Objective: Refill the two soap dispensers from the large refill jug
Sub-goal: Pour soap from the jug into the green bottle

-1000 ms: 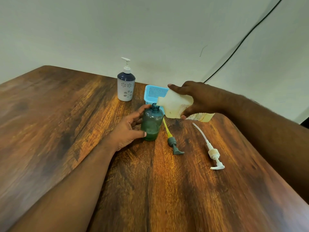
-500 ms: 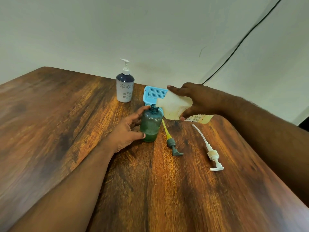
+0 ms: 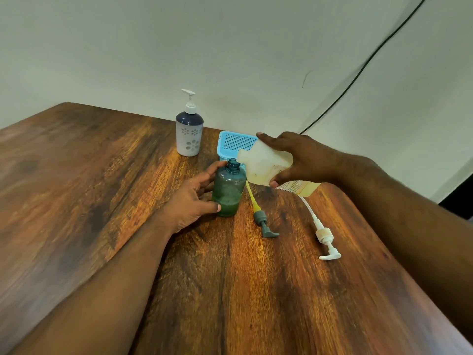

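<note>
Left hand [image 3: 190, 201] fingers and thumb are curled round the green bottle [image 3: 228, 188], stood upright and uncapped on the table [image 3: 102, 201]. The jug [image 3: 266, 163] is gripped by the right hand [image 3: 304, 160], tilted, spout just above-right of the bottle's mouth. Grey pump [image 3: 263, 222] and white pump [image 3: 323, 237] lie right of the bottle; white dispenser [image 3: 189, 131] and blue basket [image 3: 234, 143] stand behind it.

A brown wooden table [image 3: 76, 190] filled the lower view, meeting a plain pale wall [image 3: 204, 47] at twelve o'clock. A light blue perforated basket [image 3: 231, 143] sat on the table near the wall, just past centre. A thin dark cable [image 3: 358, 73] ran diagonally down the wall at two o'clock.
</note>
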